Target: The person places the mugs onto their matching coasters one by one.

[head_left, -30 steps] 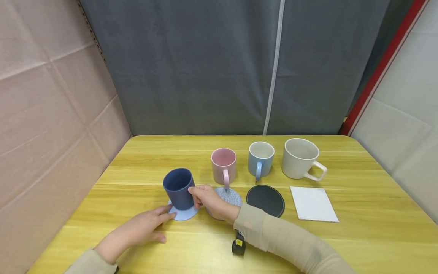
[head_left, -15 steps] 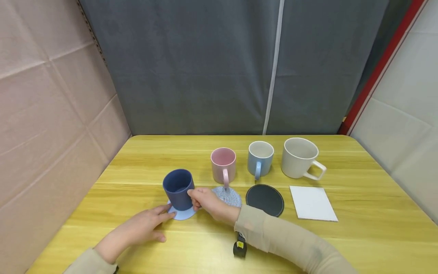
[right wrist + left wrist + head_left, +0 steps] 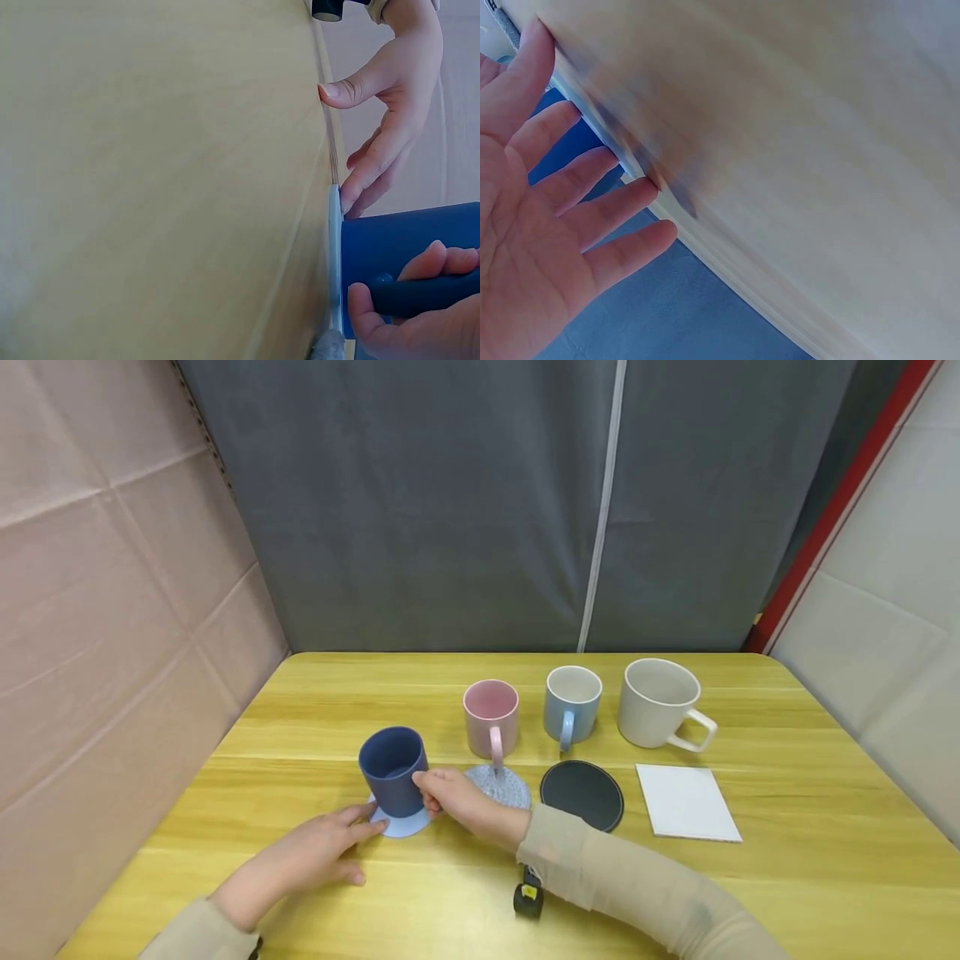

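Observation:
A dark blue mug [image 3: 393, 777] stands upright on a light blue round coaster [image 3: 405, 827]. My right hand [image 3: 457, 797] grips its handle, which the right wrist view shows as a dark bar [image 3: 427, 294] inside the curled fingers. My left hand [image 3: 315, 856] lies low on the table, fingers spread and extended, with fingertips at the coaster's left edge beside the mug's base. In the left wrist view the same left hand [image 3: 547, 210] has its palm in sight and its fingers apart.
Behind stand a pink mug [image 3: 491, 722], a light blue mug [image 3: 572, 710] and a large white mug [image 3: 656, 706]. Before them lie a speckled grey coaster [image 3: 501, 787], partly hidden by the right hand, a black round coaster [image 3: 582, 795] and a white square coaster [image 3: 688, 802].

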Demonstrator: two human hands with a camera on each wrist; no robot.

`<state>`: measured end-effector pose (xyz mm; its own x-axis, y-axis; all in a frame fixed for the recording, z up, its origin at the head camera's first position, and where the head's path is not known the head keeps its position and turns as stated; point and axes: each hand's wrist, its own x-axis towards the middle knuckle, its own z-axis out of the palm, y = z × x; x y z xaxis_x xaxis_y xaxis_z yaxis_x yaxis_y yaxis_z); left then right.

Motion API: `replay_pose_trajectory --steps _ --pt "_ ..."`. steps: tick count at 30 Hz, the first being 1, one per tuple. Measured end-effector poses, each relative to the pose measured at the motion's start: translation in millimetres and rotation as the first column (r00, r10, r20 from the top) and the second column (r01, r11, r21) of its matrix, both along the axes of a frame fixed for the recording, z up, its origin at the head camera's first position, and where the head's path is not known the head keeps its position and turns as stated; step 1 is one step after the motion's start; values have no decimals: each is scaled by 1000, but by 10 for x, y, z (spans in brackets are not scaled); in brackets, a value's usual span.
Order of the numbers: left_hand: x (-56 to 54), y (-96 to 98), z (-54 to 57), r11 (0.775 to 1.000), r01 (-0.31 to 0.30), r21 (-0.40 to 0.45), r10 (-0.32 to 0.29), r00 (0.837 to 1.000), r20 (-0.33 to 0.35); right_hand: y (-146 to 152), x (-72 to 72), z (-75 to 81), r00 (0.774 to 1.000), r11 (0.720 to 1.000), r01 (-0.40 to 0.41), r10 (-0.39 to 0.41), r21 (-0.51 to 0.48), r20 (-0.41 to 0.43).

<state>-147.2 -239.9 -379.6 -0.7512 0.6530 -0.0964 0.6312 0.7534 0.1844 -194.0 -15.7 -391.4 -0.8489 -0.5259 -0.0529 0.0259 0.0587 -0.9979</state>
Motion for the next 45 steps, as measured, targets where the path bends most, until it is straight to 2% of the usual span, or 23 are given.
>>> replay_pose_trajectory --steps 11,18,25,26,32,33,39,45 --pt "-10 12 15 1000 5 2 -5 1000 -16 -24 21 10 1000 999 22 -22 33 14" --pt "7 16 6 1000 5 -24 -6 999 -48 -18 60 32 994 993 39 -28 108 -109" --pt "14 25 20 1000 -8 -27 7 1000 -30 -31 104 43 987 986 52 -27 161 -158" --pt "14 26 21 1000 -4 -29 3 999 -34 -27 136 85 987 985 52 -26 165 -160" --pt "7 21 13 999 22 -34 -24 998 -60 -33 172 108 986 983 49 -19 179 -167" --pt "6 19 10 999 25 -32 -27 998 -61 -39 147 64 986 982 49 -18 182 -166" --pt "4 14 2 999 48 -21 -49 997 -66 -38 132 48 988 983 40 -11 182 -157" --pt "8 17 1 999 45 -16 -46 997 -64 -41 151 71 982 979 41 -2 202 -191"
